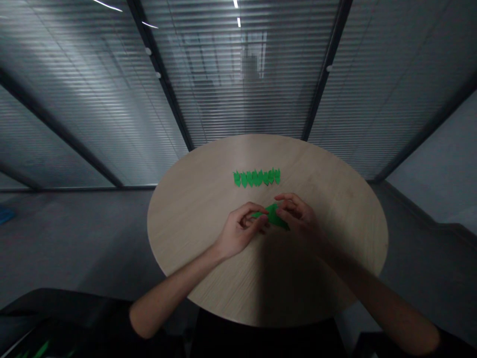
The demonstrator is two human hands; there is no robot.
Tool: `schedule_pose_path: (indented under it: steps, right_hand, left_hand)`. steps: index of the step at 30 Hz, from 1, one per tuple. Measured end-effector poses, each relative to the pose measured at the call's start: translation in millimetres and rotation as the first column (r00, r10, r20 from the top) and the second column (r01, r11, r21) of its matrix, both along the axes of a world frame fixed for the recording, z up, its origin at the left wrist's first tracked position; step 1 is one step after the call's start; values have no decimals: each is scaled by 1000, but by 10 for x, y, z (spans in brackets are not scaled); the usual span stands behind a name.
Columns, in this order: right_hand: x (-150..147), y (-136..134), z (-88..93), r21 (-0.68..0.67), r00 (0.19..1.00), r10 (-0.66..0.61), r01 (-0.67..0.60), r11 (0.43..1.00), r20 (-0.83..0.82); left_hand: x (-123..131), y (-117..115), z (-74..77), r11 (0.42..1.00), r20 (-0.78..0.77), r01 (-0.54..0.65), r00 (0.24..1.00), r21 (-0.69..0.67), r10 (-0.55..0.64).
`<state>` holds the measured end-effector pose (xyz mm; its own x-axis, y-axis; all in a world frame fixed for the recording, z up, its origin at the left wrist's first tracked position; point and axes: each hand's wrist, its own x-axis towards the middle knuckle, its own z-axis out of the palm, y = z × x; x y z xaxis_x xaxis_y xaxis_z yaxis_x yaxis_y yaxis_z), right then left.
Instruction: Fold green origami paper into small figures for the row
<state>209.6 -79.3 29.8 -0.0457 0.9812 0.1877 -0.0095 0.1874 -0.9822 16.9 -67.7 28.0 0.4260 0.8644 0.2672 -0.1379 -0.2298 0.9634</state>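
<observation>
A piece of green paper (275, 217), folded by the look of it, is held just over the middle of the table. My left hand (244, 226) pinches its left end between thumb and fingers. My right hand (298, 214) grips its right side, the thumb and fingers curled against it and the index finger stretched out past its top edge. Both hands cover parts of the paper, so its full shape is hidden. Beyond them, several small green folded paper pieces (257, 178) lie side by side in a row, their pointed ends toward me.
The oval wooden table (186, 214) spans the middle of the view, with my shadow across its near part. Behind it stand glass panels with blinds (223, 109). A dark chair (59, 303) is at lower left, with green bits (41, 349) below it. Something blue (5, 215) lies far left.
</observation>
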Motion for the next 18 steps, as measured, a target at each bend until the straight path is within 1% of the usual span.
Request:
schedule_pose_path:
  steps: [4, 7, 9, 12, 15, 18]
  right_hand:
    - [-7, 1, -15, -50, 999, 37, -39, 998, -27]
    - [-15, -8, -22, -64, 995, 100, -99, 993, 14]
    - [-20, -18, -17, -47, 990, 128, -125, 991, 60]
    - [-25, -33, -12, -20, 989, 112, -110, 994, 99]
    - [-28, -46, -23, 4, 983, 120, -121, 993, 141]
    - [-23, -45, -48, 59, 972, 123, -138, 989, 200]
  left_hand:
    - [16, 2, 5, 997, -15, -81, 997, -2, 81]
    - [15, 7, -22, 994, -34, -110, 993, -12, 110]
    - [15, 12, -46, 993, -13, -117, 993, -16, 116]
    - [15, 25, -61, 994, 11, -103, 995, -32, 104]
    - [13, 45, -51, 996, -53, -77, 996, -33, 75]
    - [8, 66, -47, 996, -106, -84, 991, -24, 81]
